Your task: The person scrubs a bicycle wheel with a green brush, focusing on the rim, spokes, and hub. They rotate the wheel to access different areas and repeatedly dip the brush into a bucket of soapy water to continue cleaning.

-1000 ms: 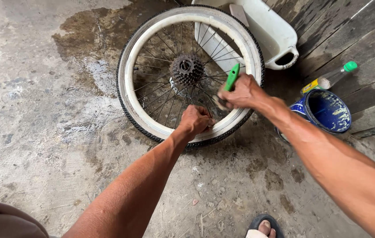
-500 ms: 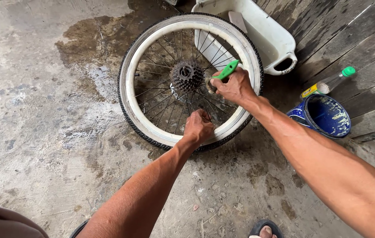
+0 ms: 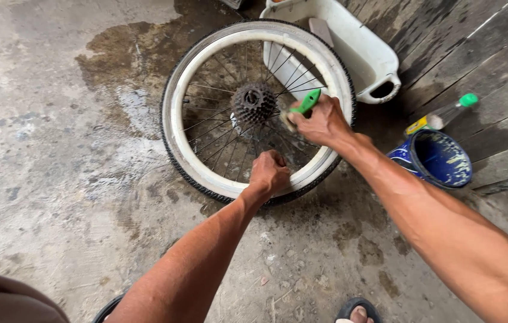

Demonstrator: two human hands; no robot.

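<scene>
On the wet concrete floor (image 3: 57, 179) lies a bicycle wheel (image 3: 206, 173), white-walled, spokes thin; the left hand (image 3: 270, 172) is clamped on its rim at six o'clock; the right hand (image 3: 321, 122) grips a green brush (image 3: 306, 103) beside the gritty cassette (image 3: 253, 103); a white tub (image 3: 364, 51) crowds one o'clock, a blue bucket (image 3: 436, 158) three; open floor lies at nine.

Concrete floor (image 3: 57, 179): rough, matt, damp in patches. My wheel (image 3: 206, 173): matt rubber tyre, white rim, thin metal spokes, dull metal cassette (image 3: 253, 103). Brush handle (image 3: 308, 101): glossy green plastic. Tub (image 3: 361, 48): smooth white plastic.
</scene>
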